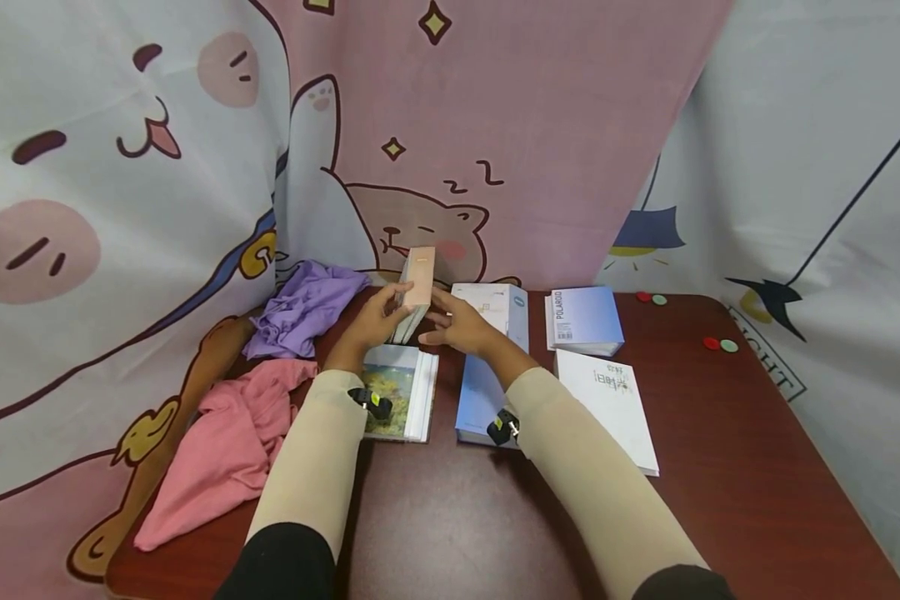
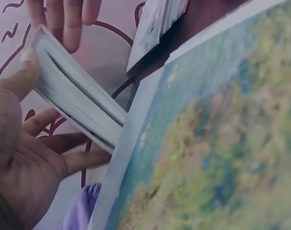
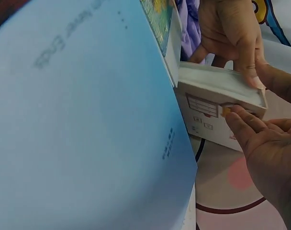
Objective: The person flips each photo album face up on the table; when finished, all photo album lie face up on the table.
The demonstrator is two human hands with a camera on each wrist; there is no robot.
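A small thick book (image 1: 420, 279) with a peach spine is held up and tilted above the far end of a landscape-cover book (image 1: 390, 392). My left hand (image 1: 378, 317) grips it from the left, thumb on one side and fingers on the other, as the left wrist view shows. From the right, my right hand (image 1: 457, 323) touches it with extended fingers (image 3: 241, 120) laid against its pale printed cover. Page edges (image 2: 78, 91) of the small book face the left wrist camera. Beneath my right wrist lies a long blue book (image 1: 472, 400).
A white book (image 1: 487, 300) lies behind the blue one. Farther right are a blue-and-white POLAROID-lettered book (image 1: 585, 321) and a white book (image 1: 607, 408). Purple cloth (image 1: 303, 308) and pink cloth (image 1: 225, 442) lie left. Small red discs (image 1: 711, 342) and green discs (image 1: 729, 346) sit at the right.
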